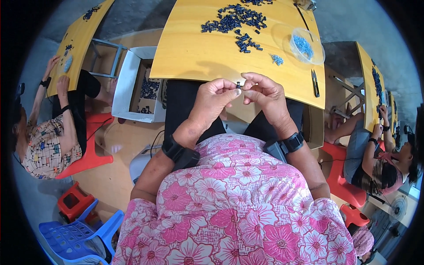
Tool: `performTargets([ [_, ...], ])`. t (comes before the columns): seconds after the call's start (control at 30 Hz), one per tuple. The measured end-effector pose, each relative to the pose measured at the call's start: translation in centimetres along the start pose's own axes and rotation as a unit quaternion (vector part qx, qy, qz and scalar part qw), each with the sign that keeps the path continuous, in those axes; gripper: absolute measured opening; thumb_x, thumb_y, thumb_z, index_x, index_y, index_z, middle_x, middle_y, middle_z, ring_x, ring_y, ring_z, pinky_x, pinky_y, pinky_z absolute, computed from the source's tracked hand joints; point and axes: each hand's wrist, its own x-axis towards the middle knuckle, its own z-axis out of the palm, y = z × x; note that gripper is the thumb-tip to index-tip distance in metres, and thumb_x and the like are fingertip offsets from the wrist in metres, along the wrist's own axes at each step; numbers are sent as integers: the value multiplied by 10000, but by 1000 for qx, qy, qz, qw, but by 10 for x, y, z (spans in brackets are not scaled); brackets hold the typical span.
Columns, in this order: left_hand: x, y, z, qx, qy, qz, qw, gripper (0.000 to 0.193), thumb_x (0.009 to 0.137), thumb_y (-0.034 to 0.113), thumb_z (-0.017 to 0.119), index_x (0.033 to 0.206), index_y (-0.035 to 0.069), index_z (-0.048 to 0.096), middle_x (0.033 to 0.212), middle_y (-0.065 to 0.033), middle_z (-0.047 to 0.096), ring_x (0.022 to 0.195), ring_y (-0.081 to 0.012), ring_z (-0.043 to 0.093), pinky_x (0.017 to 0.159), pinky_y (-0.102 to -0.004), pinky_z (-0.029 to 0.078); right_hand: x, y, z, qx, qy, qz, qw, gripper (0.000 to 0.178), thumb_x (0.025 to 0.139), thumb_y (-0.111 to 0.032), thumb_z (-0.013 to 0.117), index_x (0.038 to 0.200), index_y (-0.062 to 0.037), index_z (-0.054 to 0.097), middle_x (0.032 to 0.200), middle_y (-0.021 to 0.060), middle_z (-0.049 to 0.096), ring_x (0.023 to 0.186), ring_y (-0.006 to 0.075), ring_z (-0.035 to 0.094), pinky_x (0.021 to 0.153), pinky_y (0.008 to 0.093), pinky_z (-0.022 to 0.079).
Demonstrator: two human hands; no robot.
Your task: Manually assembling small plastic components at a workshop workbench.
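Between the thumb and forefinger of my left hand (213, 100) is a small black cylindrical plastic part (238, 85), held upright just off the table's near edge. Close beside it on the right, my right hand (267, 96) has thumb and fingers drawn together in a pinch. Whatever those fingertips hold, if anything, is too small to make out. A heap of similar black parts (229, 22) lies toward the far side of the yellow table (190, 48). To the right, a clear round tub (319, 52) holds tiny light-blue pieces, and a small pile of them (277, 60) lies beside it.
Black-handled snips (315, 83) lie near the table's right edge. A white cardboard box (128, 88) with dark parts inside stands on the floor at left. Other people sit at yellow tables on both sides. Red stools (73, 201) and a blue plastic chair (66, 234) are at lower left.
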Motion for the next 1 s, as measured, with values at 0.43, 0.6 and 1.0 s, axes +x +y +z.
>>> performTargets([
  [0.43,-3,3,0,-31,-6,-29,999,146,909,196,684,978,67,678,924,6,659,838,-56,591,708,-207,476,4,1,3,-341,-3,-190,921,373,770,-105,781,1127,-83,674,877,82,635,761,204,642,694,296,521],
  [0.6,-1,-1,-4,-34,-15,-50,998,120,908,183,680,962,76,676,913,14,651,825,-52,587,716,-205,479,4,-5,8,-377,-19,-160,912,322,794,-142,766,1097,-92,668,865,87,621,745,217,636,683,306,514],
  [1.0,-1,3,2,-85,-28,-1,996,310,959,254,642,1182,42,612,1047,-4,638,893,-55,587,772,-224,507,6,-1,5,-302,1,-86,949,334,801,-156,776,1090,-44,652,881,87,658,780,174,658,716,283,525],
])
